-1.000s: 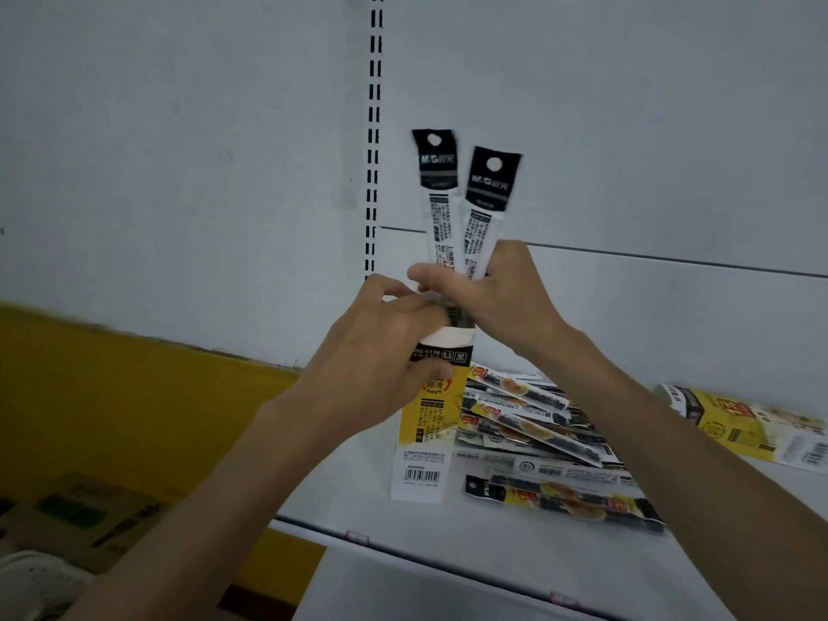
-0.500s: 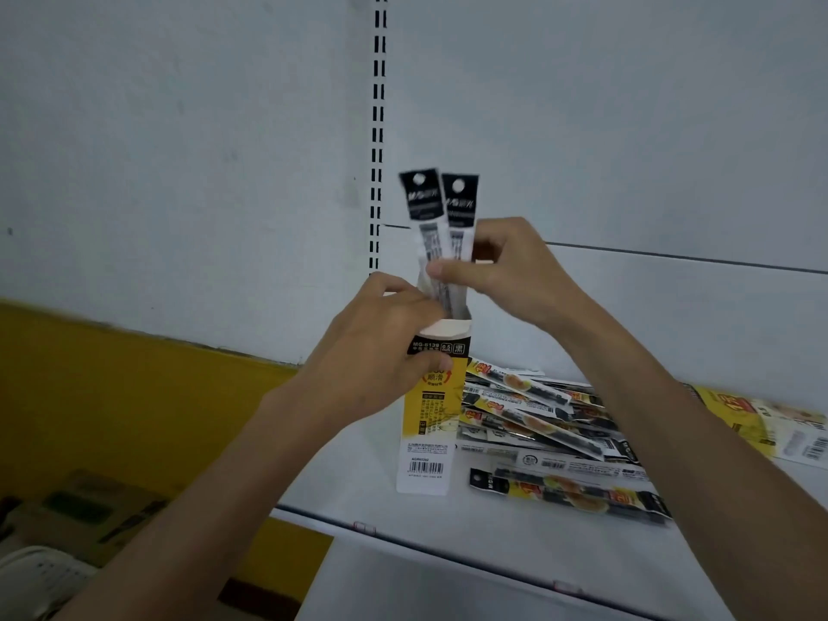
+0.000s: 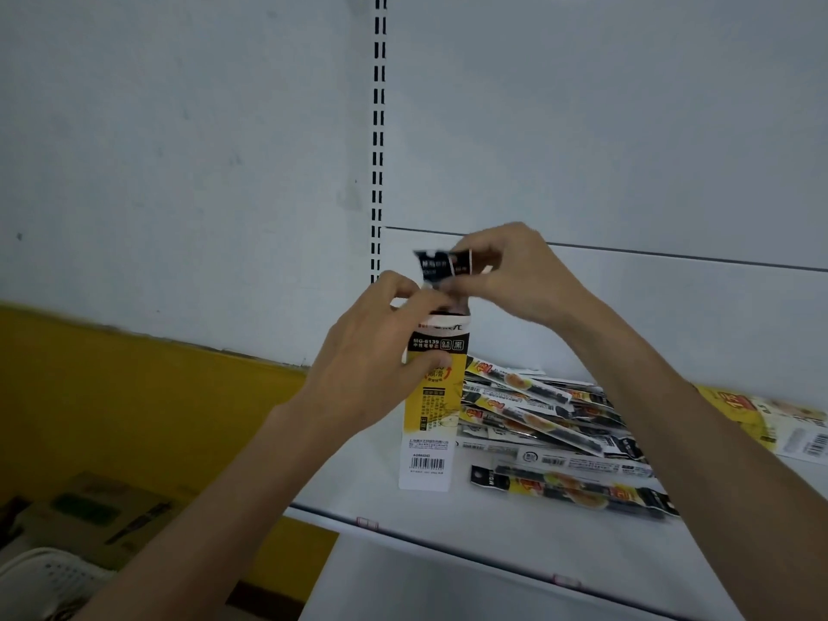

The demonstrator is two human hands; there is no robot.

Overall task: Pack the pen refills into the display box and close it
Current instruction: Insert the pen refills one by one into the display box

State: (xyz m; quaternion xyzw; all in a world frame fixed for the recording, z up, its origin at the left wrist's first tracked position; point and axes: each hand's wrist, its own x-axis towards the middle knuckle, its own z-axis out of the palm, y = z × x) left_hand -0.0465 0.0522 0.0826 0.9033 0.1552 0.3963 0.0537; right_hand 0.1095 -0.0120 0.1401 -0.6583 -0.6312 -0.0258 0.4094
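Observation:
A tall yellow, black and white display box (image 3: 432, 410) stands upright on the white shelf (image 3: 515, 531). My left hand (image 3: 372, 351) grips the box near its open top. My right hand (image 3: 506, 273) pinches two pen refill packs (image 3: 441, 264) by their black header tabs; only those tops stick out above the box mouth, the rest is inside. A heap of loose refill packs (image 3: 537, 410) lies on the shelf to the right of the box, with one pack (image 3: 573, 488) apart in front.
A second yellow box (image 3: 770, 419) lies flat at the far right of the shelf. A slotted upright (image 3: 378, 127) runs up the white back panel. Below left are a yellow wall, a cardboard carton (image 3: 89, 513) and a white basket (image 3: 49, 575).
My right hand has pushed the two refill packs down into the box; a second ago they stood tall above it, now only the black tabs show. The left hand kept its hold.

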